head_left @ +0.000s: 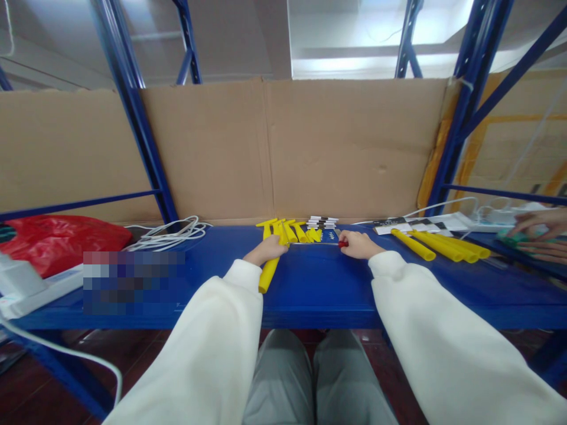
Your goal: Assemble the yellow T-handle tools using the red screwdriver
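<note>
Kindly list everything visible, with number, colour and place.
Long yellow piece: one, yellow, table centre.
Thin tool: one, red-ended, right of that piece.
Smaller pieces: several, yellow, some T-shaped, back centre.
Stacked packets: several, white and black, back centre.
Tubes: at least four, yellow, right.
Checkered strips: count unclear, black and white, behind tubes.
Bag: one, red, far left.
Cable bundle: one, white, back left.
Power strip: one, white, far left.
Table: one, blue, across view.
Posts: several, blue, sides.
Cardboard sheets: several, brown, behind table.
Another person's hands: count unclear, far right.
Left hand: one, bare, gripping long piece.
Right hand: one, bare, gripping tool.
Sleeves: two, white, front.
Trouser legs: two, grey, front.
</note>
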`<state>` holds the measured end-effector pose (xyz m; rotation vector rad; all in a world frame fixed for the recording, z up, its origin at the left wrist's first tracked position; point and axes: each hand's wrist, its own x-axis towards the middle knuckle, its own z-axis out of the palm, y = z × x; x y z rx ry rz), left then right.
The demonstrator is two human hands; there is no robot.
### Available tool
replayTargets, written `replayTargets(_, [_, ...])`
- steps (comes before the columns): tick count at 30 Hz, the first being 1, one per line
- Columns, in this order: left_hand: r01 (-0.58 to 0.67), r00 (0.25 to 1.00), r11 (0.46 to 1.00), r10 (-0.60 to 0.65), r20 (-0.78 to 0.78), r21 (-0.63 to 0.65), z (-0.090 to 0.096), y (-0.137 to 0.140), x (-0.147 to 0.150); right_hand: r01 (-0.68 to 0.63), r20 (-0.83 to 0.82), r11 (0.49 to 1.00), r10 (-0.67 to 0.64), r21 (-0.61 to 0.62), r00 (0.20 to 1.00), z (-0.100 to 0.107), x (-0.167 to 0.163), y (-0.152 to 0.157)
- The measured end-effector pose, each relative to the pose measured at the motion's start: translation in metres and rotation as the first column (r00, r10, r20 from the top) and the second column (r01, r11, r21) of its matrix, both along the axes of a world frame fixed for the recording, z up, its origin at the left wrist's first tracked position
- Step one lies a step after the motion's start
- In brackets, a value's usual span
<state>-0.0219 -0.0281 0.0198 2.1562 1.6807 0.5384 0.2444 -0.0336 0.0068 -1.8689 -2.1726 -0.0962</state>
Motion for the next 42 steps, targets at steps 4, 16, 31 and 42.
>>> replayTargets(4, [-0.007,1.0,1.0,0.007,0.0,0.012,0.002,-0.002,0.0,-0.022,0.047,1.0,0.022,0.011,0.999,0.0,-0.001,-0.001])
replayTargets(16, [0.025,0.999,1.0,-0.025,-0.035,0.013,0.001,-0.001,0.0,-0.056,-0.002,0.998,0.056,-0.039,0.998,-0.002,-0.002,0.002])
replayTargets(31, [0.061,0.997,0.997,-0.059,-0.039,0.051,-0.004,0.006,-0.003,-0.152,-0.123,0.986,0.143,-0.066,0.982,-0.009,0.004,0.01])
replayTargets(42, [0.08,0.996,0.986,-0.083,0.018,0.145,0.004,-0.005,0.002,-0.352,-0.158,0.918,0.38,0.183,0.911,-0.01,-0.032,0.018])
